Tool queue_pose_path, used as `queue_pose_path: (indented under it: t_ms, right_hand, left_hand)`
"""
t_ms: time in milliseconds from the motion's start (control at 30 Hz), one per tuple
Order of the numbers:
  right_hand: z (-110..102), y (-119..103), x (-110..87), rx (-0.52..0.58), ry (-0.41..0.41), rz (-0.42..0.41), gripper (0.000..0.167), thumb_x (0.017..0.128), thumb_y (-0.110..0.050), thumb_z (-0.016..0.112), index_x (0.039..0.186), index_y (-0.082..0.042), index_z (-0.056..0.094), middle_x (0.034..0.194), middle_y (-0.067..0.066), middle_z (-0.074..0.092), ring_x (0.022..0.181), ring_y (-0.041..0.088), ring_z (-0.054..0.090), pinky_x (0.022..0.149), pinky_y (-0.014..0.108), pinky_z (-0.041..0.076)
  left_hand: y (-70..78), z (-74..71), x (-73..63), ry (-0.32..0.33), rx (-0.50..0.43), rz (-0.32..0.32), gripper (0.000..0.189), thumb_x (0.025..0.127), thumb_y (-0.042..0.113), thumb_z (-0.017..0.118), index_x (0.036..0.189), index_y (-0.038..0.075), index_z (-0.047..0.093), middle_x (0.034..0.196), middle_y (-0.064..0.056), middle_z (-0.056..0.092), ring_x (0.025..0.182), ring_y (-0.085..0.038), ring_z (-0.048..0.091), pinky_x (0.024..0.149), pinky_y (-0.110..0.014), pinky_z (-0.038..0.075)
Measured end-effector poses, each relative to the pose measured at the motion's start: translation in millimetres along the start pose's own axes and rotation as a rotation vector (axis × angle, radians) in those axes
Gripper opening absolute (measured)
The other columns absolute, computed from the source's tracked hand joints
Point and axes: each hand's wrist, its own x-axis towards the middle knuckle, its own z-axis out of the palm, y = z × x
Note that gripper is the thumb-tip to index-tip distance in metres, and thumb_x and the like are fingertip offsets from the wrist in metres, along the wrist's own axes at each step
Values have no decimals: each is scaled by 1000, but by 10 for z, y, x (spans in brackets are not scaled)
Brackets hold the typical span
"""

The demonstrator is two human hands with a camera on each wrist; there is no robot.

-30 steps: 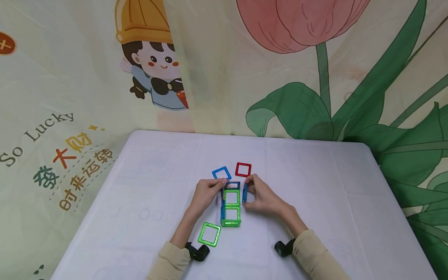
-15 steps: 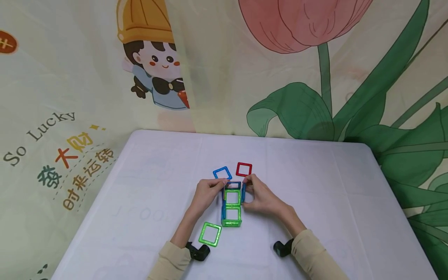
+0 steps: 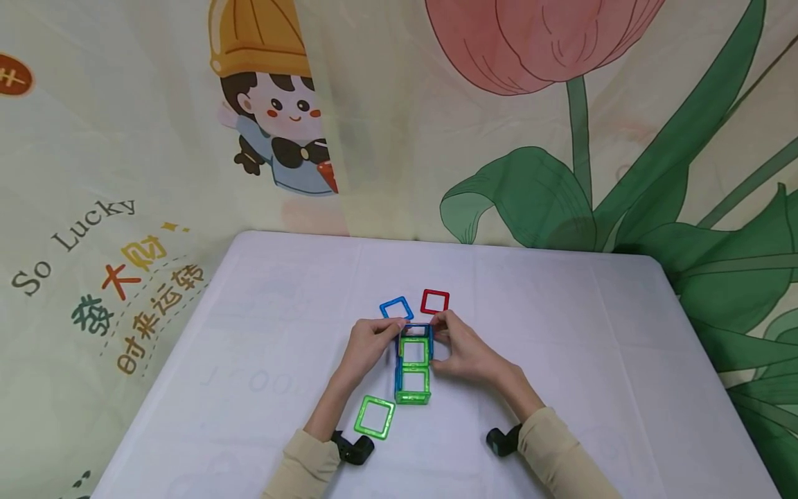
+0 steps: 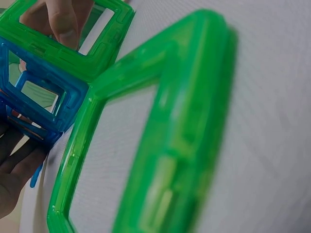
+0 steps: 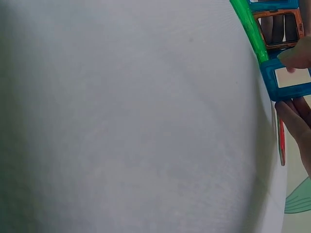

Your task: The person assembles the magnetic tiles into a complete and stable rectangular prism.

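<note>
A small build of magnetic tiles stands mid-table, with green squares (image 3: 413, 398) along its floor and front and blue squares (image 3: 398, 378) up its left side. My left hand (image 3: 366, 348) pinches the build's far left corner between thumb and fingertips. On the opposite side, my right hand (image 3: 466, 352) holds a blue magnetic tile (image 5: 294, 91) upright by its edges, right against the build. An orange tile (image 5: 261, 31) forms part of the build in the right wrist view. The fingers partly cover the far corners.
Flat on the white table (image 3: 561, 333) lie a loose green tile (image 3: 381, 400) near the left wrist, and a blue tile (image 3: 393, 301) and a red tile (image 3: 423, 301) behind the build. A printed cloth (image 3: 386, 138) hangs at the back.
My right hand has moved slightly left, bringing its blue tile from a small gap up against the build's right side. The left hand keeps its place at the far left corner.
</note>
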Motion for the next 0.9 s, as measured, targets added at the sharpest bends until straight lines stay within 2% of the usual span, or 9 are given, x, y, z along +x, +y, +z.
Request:
queue_pose_path:
  t_ms: [200,367,467,633,767,900]
  right_hand:
    - [-58,-33,-45,-73,-21,24,83,80,-8,84,149,-8,39,147,10,52,135,27,54,113,43,47]
    - [-153,-69,-81,-142,4,16,73,89,-10,77,153,-10,41,152,8,51,136,29,53,112,49,47]
    - [-177,-49,-35,-182,37,13,66,93,-13,74,152,-11,44,151,6,52,138,27,52,113,48,46]
    - [-178,-1,78,-254,99,26,60,95,-15,74,149,-10,49,145,7,57,134,26,54,112,47,47]
    - [-187,-8,162,-276,108,48,59,95,-16,74,149,-9,49,145,9,56,132,27,55,112,46,48]
    - [-187,-10,236,-296,110,70,61,95,-15,74,150,-10,48,150,8,53,137,26,51,115,45,45]
  left_hand:
    - [-1,12,1,-8,1,-3,26,102,31,65,117,15,79,110,-1,79,117,-20,66,104,-42,53]
    - [-6,19,-2,-7,8,-4,26,102,31,65,118,16,79,114,-1,78,118,-20,65,103,-41,54]
    - [-11,9,-2,-5,3,-9,26,102,31,65,118,16,79,116,-1,78,122,-20,65,105,-42,53]
    - [-30,10,11,-8,4,-10,28,102,33,65,118,16,79,117,-1,77,124,-21,65,105,-43,53]
    - [-35,9,10,0,11,-5,28,102,34,66,118,16,79,119,-2,77,123,-21,65,104,-43,54]
    - [-35,9,8,0,8,-3,29,102,34,65,119,15,79,119,-2,77,123,-21,65,104,-43,54]
